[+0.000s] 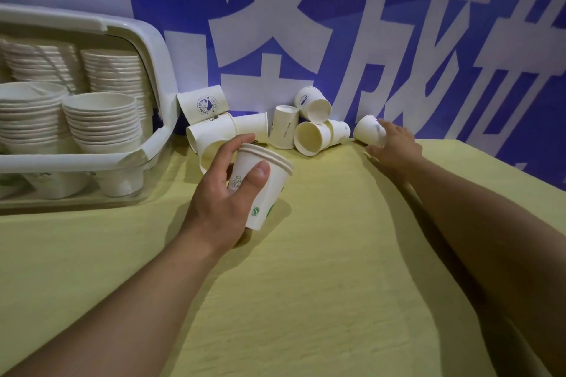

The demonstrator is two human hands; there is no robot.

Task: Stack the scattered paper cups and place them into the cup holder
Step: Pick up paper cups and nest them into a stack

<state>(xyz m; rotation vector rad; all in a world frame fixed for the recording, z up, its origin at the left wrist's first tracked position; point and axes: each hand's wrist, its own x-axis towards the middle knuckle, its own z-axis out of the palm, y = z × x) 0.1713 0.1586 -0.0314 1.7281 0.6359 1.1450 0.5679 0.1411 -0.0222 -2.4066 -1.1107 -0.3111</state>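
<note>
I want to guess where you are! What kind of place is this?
Probably an event or display stand: a big blue banner with huge white letters behind a yellow-covered table, and a white cup holder full of stacked paper cups.

Small white paper cups [312,122] heaped upper centre: matt paper, cream insides, rolled rims, some w/ printed blue logos. Short nested stack of white paper cups [260,190] mid-frame: same matt paper, green print. Rounded white plastic cup holder [159,49] upper left: glossy, smooth, clear base. Pale yellow tablecloth [321,269] across lower frame: matt, finely crinkled. Blue-and-white banner wall [382,24] at top: smooth, slight sheen.
</note>
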